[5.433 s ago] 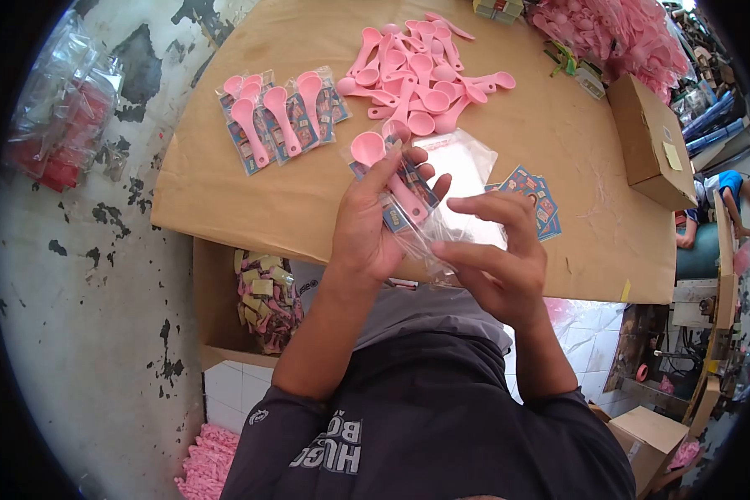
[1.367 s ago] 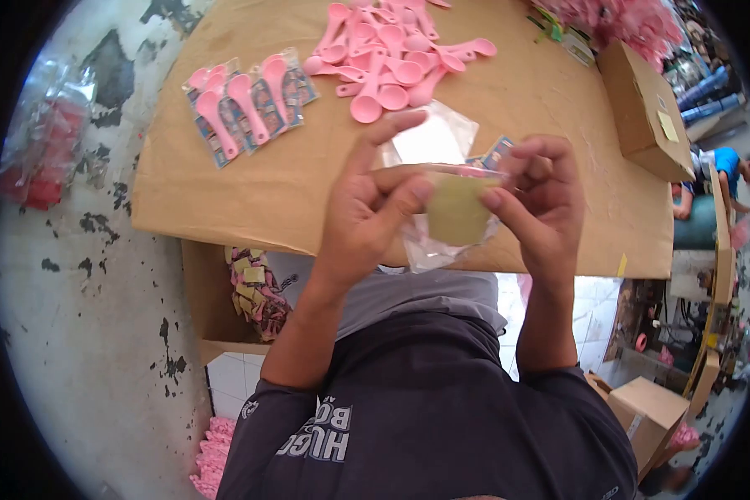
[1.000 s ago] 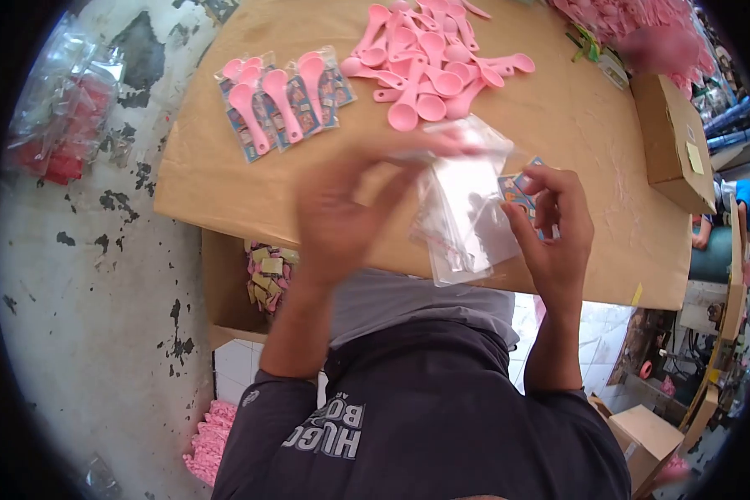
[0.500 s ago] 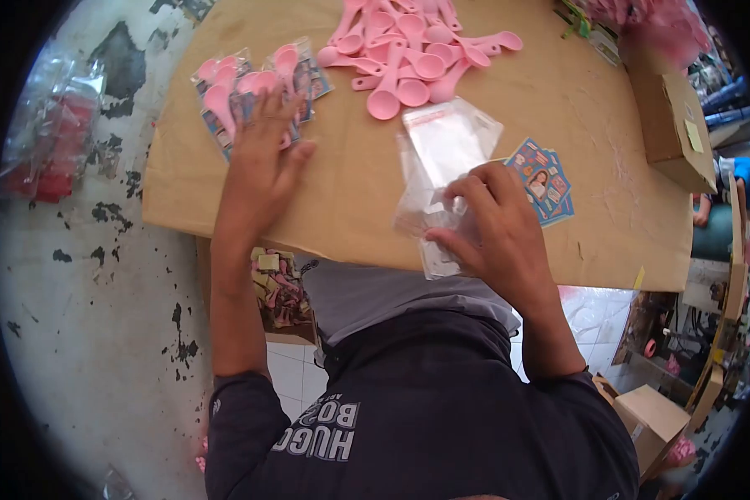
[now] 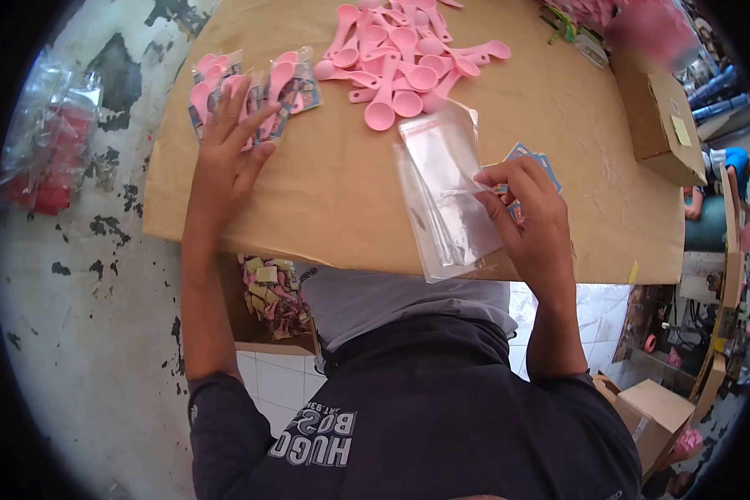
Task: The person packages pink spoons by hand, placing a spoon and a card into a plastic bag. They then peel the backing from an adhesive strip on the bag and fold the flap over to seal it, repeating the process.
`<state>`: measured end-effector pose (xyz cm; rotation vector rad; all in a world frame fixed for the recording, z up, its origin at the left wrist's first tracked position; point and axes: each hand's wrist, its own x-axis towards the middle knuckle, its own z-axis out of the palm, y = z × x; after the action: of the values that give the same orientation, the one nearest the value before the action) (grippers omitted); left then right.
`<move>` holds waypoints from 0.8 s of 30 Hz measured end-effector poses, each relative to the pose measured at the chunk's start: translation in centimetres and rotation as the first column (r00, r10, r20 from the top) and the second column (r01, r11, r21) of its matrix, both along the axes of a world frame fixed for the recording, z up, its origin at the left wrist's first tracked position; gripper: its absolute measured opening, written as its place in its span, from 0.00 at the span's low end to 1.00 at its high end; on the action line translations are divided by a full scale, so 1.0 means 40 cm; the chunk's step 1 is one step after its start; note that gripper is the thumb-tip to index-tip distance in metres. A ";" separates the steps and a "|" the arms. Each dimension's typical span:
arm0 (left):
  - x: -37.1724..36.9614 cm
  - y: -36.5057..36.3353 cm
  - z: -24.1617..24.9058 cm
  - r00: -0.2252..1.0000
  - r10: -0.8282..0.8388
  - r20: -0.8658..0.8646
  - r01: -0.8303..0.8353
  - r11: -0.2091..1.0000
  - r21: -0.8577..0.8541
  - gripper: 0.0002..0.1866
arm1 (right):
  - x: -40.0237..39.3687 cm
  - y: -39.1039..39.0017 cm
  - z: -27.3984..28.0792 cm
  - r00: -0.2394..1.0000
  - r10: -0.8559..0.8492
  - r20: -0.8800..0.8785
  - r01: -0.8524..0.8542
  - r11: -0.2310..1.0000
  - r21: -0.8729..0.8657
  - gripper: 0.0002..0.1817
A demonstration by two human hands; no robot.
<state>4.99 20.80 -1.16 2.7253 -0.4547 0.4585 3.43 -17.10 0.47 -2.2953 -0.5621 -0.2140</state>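
Left hand (image 5: 225,154): fingers spread over bagged spoons (image 5: 281,77), worktop's (image 5: 333,183) 10 o'clock. Right hand (image 5: 532,204): thumb and fingertips pinched together at edge of clear bags (image 5: 448,204), which lie at its 9 o'clock, long axis roughly 11-to-5. Hands well apart; right nearer bags.

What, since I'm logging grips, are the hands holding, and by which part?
The right hand seems to pinch a clear bag by its side edge. The left hand is spread over packaged spoons; any grip there is unclear.
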 end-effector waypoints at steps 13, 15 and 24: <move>-0.080 -0.405 -0.020 0.788 -0.392 -0.475 -0.319 0.400 -0.859 0.18 | -0.027 0.008 -0.003 0.970 0.199 0.141 -0.191 0.979 -0.070 0.14; -0.069 -0.412 -0.043 0.817 -0.368 -0.444 -0.317 0.357 -0.879 0.16 | -0.029 -0.003 -0.001 0.972 0.206 0.110 -0.199 0.977 -0.074 0.15; -0.084 -0.422 -0.012 0.828 -0.253 -0.500 -0.404 0.348 -0.846 0.10 | -0.043 0.005 -0.010 0.972 -0.004 -0.236 0.078 0.949 0.306 0.23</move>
<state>1.64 3.93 -1.65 1.5396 0.1437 -0.1189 1.70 -16.91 0.09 -1.9876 -0.3324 -0.0475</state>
